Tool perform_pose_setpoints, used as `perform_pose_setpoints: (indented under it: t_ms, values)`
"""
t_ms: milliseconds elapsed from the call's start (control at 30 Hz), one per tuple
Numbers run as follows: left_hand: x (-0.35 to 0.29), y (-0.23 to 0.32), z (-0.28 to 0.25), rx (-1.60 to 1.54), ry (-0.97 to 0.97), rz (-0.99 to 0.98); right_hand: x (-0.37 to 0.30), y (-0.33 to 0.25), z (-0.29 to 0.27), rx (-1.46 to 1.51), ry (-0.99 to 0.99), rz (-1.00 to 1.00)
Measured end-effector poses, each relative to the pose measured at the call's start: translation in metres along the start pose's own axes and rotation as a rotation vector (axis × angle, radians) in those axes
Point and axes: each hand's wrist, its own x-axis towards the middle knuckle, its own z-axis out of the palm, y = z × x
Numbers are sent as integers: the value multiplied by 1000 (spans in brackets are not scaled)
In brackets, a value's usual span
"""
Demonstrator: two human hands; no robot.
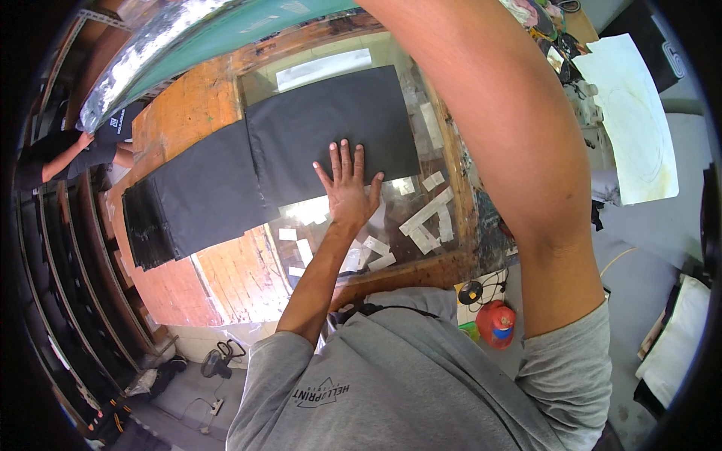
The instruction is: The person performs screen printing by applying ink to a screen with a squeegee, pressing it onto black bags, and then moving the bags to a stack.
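Note:
My left hand (347,184) lies palm down with its fingers spread on a wide black sheet (331,105). This sheet looks smooth and flat, and a second black panel (214,177) adjoins it on the left, with a raised seam between them. Farther left, the panel ends in a darker, layered-looking edge (147,225). Under the sheet is a glass-topped part of the wooden table (256,387). My right arm (519,135) is raised across the upper right and leaves through the top edge, so my right hand is out of sight.
Pale tape pieces (429,218) lie on the glass near me. Across the far side hangs a green, plastic-wrapped panel (203,56), its left end touched by another person's hand (85,140). Dark shelves (64,278) stand left; a red container (496,325) sits on the floor.

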Motion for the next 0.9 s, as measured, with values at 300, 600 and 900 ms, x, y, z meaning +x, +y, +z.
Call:
perform_pose_setpoints:
  t_ms: [300,600,900]
  values:
    - [-1,1,-24,-159,27,-8,-8,30,33,218,29,-235]
    - [-93,5,-141,-2130,464,-540,-148,28,213,61,313,-208]
    - [-98,-24,-71,-2193,170,-1209,-11,137,325,-135,346,-104]
